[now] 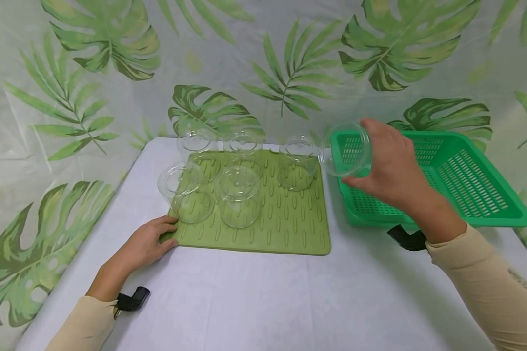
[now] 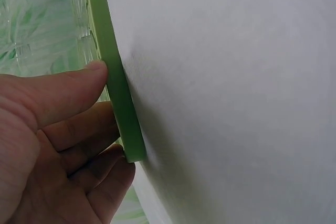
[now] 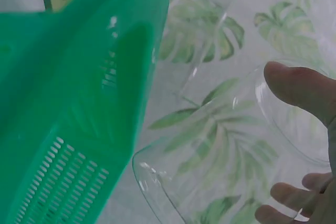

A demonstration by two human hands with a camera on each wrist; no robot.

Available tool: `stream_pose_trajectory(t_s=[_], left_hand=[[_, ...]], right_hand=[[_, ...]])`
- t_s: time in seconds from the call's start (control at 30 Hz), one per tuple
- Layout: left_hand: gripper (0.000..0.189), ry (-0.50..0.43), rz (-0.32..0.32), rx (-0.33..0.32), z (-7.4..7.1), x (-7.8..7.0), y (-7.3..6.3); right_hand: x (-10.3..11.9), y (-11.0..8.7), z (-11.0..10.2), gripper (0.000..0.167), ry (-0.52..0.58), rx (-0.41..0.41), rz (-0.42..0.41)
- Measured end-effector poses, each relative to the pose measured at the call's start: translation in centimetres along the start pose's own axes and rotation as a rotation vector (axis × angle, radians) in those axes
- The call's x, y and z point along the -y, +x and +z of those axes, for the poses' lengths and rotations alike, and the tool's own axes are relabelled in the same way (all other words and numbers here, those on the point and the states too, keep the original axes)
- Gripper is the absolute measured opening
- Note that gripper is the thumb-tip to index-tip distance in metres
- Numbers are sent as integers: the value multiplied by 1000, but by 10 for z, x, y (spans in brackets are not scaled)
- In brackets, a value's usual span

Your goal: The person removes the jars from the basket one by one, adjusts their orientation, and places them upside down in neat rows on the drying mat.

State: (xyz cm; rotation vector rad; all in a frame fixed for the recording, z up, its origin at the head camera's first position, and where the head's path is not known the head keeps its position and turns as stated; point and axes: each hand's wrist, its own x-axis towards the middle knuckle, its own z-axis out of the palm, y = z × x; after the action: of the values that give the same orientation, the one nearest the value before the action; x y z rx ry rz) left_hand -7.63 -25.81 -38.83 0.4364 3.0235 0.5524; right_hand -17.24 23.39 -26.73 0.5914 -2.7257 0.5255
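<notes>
My right hand holds a clear glass by one end, tilted on its side, over the left rim of the green basket. In the right wrist view, the thumb and fingers lie on opposite sides of this glass. At the front left corner of the green drying mat, my left hand grips the edge. The left wrist view shows that thumb and the curled fingers against the mat's edge. Several clear glasses stand on the mat, one at its back right and another near the middle.
The mat and basket lie side by side on a white-covered table. A leaf-patterned sheet hangs directly behind them. The basket has slotted walls and a wide rim. Black wrist straps are on both arms.
</notes>
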Motion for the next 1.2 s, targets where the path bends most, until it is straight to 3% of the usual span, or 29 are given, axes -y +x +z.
stream_pose_trajectory(t_s=[0.3,0.53,0.63,0.7,0.8,0.9,0.97,1.07,1.2], left_hand=[[35,-11,-6,9,-1,0,-1],[36,-22,5,15,-5,3,0],[36,-45,-9,7,-16,7,-6],[38,-59,-46,-14,-30,10,-12],[38,-61,-85,-128,-62,13,-20],[36,-65,-77,-308,-93,6,-20],[33,-87,-14,-452,-106,-5,-14],[33,-163,113,-575,-115,-30,0],[39,-228,241,-611,-116,-58,25]], right_hand=[[6,-3,9,111,-79,-81,-137],[4,-2,6,113,-91,-103,-150],[4,-3,5,113,-87,-104,-155],[5,-3,4,113,-88,-103,-163],[5,-2,4,112,-92,-109,-179],[6,-2,4,112,-97,-119,-192],[6,-2,4,111,-97,-114,-189],[8,-1,5,112,-89,-99,-179],[11,1,7,115,-80,-94,-186]])
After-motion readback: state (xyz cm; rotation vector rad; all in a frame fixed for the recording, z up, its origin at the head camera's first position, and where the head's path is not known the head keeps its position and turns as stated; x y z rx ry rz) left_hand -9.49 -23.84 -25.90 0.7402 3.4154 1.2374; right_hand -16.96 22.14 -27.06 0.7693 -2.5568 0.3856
